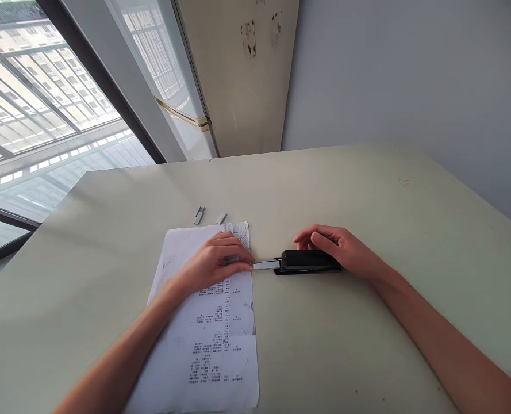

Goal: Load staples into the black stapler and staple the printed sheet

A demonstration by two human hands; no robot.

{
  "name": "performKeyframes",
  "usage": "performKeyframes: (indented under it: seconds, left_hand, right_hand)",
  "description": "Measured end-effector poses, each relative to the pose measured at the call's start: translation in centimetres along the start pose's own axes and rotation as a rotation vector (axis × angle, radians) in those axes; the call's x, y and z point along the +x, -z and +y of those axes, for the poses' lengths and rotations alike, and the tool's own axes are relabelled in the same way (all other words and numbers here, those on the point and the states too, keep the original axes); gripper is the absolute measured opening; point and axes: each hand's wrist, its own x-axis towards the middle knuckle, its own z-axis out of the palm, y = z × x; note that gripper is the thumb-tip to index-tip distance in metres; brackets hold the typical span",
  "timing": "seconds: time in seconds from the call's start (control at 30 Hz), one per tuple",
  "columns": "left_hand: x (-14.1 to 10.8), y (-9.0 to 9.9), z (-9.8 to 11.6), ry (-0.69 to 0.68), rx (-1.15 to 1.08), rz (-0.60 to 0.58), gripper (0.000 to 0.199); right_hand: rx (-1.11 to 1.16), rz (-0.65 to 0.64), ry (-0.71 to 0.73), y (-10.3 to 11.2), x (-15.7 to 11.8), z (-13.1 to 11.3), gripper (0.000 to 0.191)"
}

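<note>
A black stapler (309, 260) lies on the table to the right of the paper, its silver staple tray (266, 265) pulled out to the left. My left hand (221, 257) rests above the printed sheets (221, 356), thumb and fingers pinching the tray's far end. Around the stapler's rear half curls my right hand (339, 247), the thumb on top and the fingers along the far side. Part of the right hand's grip is hidden behind the stapler's body. Two small pieces that look like staple strips, one darker (199, 215) and one paler (221, 218), lie beyond the paper's top edge.
The pale table (367, 345) reaches to a grey wall (388, 75) on the right and a window (43, 86) at the left. A white door with a curved handle (184, 115) stands beyond the far edge, beside a beige panel (242, 86) with peeling marks.
</note>
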Motion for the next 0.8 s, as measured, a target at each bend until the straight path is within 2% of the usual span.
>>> performKeyframes:
  seconds: [0.13, 0.27, 0.47, 0.63, 0.8]
  left_hand:
    - [0.1, -0.2, -0.5, -0.042, -0.086, 0.026, 0.017]
    - [0.3, -1.3, 0.3, -0.065, -0.097, 0.022, 0.02]
    - [0.7, -2.2, 1.1, -0.102, -0.095, -0.033, 0.022]
    - [0.8, -2.5, 1.2, -0.102, -0.045, -0.065, 0.037]
    - [0.8, -2.8, 1.3, -0.17, 0.04, -0.048, 0.038]
  right_hand:
    - [0.179, 0.095, -0.017, -0.5, 0.1, 0.0, 0.053]
    - [0.32, 0.198, 0.004, -1.4, 0.2, -0.2, 0.056]
    - [0.407, 0.141, 0.009, -2.9, 0.0, -0.6, 0.053]
    - [0.468, 0.137, 0.001, -4.1, -0.1, -1.0, 0.049]
    - [0.515, 0.142, -0.006, -4.6, -0.3, -1.0, 0.045]
